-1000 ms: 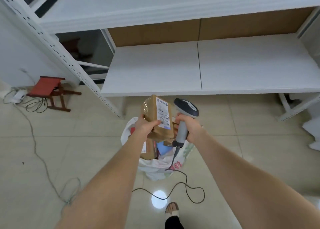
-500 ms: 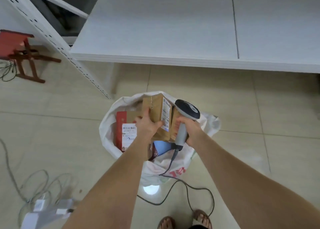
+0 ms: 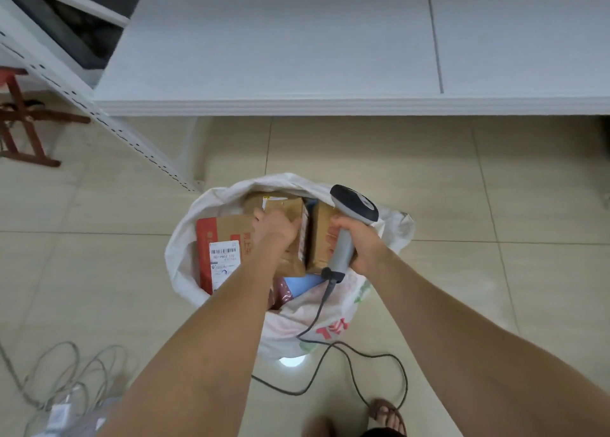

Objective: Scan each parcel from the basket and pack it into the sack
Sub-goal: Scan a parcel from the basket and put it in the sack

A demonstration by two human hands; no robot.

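Left hand [image 3: 275, 230], fingers curled over the top of the brown parcel [image 3: 284, 206], holds it upright inside the mouth of the white sack [image 3: 185, 238]. Right hand [image 3: 359, 241] grips the scanner [image 3: 355, 203] by its handle, just beside the parcel.

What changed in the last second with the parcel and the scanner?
The left hand lowered the brown parcel down into the mouth of the sack, still gripping it. The right hand followed, still holding the scanner beside it. The red-and-brown box in the sack stayed put.
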